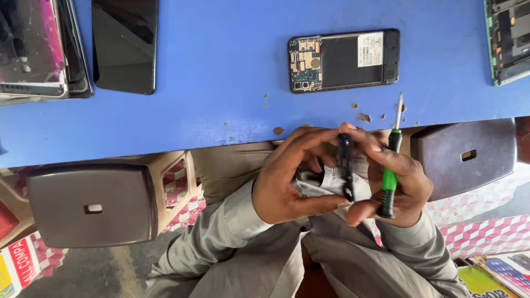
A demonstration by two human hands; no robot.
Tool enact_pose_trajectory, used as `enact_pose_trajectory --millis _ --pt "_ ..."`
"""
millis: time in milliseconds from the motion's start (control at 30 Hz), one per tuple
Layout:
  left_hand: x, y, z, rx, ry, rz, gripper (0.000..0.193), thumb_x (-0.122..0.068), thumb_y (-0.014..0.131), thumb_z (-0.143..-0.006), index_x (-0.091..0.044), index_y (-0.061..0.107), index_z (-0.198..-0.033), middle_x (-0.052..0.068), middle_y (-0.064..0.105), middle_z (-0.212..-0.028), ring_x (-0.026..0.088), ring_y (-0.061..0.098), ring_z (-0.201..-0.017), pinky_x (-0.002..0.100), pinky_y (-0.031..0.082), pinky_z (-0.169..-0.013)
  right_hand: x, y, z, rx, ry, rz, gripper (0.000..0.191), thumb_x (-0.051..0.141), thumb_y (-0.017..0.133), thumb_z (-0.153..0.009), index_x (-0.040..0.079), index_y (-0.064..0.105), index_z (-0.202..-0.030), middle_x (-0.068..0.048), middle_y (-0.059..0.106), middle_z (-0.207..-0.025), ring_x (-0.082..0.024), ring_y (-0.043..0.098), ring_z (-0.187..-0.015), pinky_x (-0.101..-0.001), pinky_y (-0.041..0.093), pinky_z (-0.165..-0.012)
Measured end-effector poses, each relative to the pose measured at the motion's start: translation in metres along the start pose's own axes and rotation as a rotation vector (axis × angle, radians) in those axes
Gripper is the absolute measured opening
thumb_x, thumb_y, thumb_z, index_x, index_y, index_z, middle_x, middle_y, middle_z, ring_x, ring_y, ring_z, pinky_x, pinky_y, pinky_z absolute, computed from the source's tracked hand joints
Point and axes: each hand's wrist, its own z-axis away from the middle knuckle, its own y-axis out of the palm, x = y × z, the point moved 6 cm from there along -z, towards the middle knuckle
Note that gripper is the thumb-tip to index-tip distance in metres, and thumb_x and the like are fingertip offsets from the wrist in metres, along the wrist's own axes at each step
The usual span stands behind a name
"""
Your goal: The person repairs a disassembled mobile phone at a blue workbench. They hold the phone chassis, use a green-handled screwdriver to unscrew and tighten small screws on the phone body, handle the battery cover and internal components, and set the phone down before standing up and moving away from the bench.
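Head view: both hands point(342, 176) pinch black part point(345, 165).

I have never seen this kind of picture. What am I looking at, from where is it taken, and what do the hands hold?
There is one picture, taken by a camera on a person's head, looking down at their own two bare hands. The left hand and right hand together pinch a small narrow black plastic part. The right hand also keeps a green-and-black-handled screwdriver in its grip. Beyond them, on the blue table, lies an opened phone with bare circuit board and black battery, a dark glass phone panel and more phone parts at the edges. Two brown plastic stools stand below.
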Motion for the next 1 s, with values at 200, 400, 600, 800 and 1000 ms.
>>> enact_pose_trajectory --millis 200,400,600,800,1000 --pt "0.009 0.001 0.007 0.052 -0.094 0.243 0.06 -0.012 0.074 -0.102 -0.002 0.045 -0.153 0.011 0.052 -0.152 0.014 0.065 -0.118 0.027 0.058 -0.093 0.008 0.005 -0.004 0.077 -0.052 0.502 0.057 0.018 0.09 -0.082 0.009 0.06 -0.129 -0.016 0.07 -0.135 -0.025 0.067 -0.12 -0.0345 0.058 -0.102" --pt "0.008 0.001 0.015 0.036 -0.241 0.575 0.054 -0.007 0.06 -0.111 0.001 0.041 -0.16 0.009 0.048 -0.152 0.015 0.062 -0.119 0.029 0.062 -0.092 0.012 0.015 -0.01 0.105 -0.087 0.644 0.055 0.021 0.092 -0.082 0.01 0.062 -0.126 -0.018 0.067 -0.135 -0.029 0.067 -0.114 -0.0347 0.057 -0.095" --pt "0.019 0.003 0.024 -0.056 -0.346 0.658 0.044 0.0 0.058 -0.113 0.005 0.044 -0.154 0.014 0.06 -0.134 0.016 0.065 -0.118 0.031 0.059 -0.102 0.009 0.022 -0.014 0.148 -0.125 0.682 0.072 0.035 0.091 -0.072 0.01 0.055 -0.129 -0.02 0.064 -0.133 -0.032 0.066 -0.107 -0.0404 0.055 -0.092" --pt "0.029 0.002 0.024 -0.159 -0.34 0.659 0.039 0.007 0.06 -0.107 0.007 0.048 -0.143 0.015 0.065 -0.131 0.018 0.068 -0.115 0.034 0.063 -0.101 0.001 0.02 -0.007 0.176 -0.116 0.599 0.074 0.034 0.092 -0.074 0.009 0.052 -0.132 -0.025 0.057 -0.14 -0.035 0.064 -0.115 -0.0423 0.056 -0.097" --pt "0.016 -0.003 0.017 -0.174 -0.306 0.592 0.057 0.009 0.065 -0.103 0.0 0.042 -0.154 0.008 0.056 -0.122 0.014 0.064 -0.112 0.029 0.06 -0.099 -0.005 0.008 0.006 0.153 -0.013 0.587 0.062 0.02 0.093 -0.078 0.008 0.059 -0.129 -0.021 0.064 -0.141 -0.036 0.07 -0.12 -0.0397 0.057 -0.097"
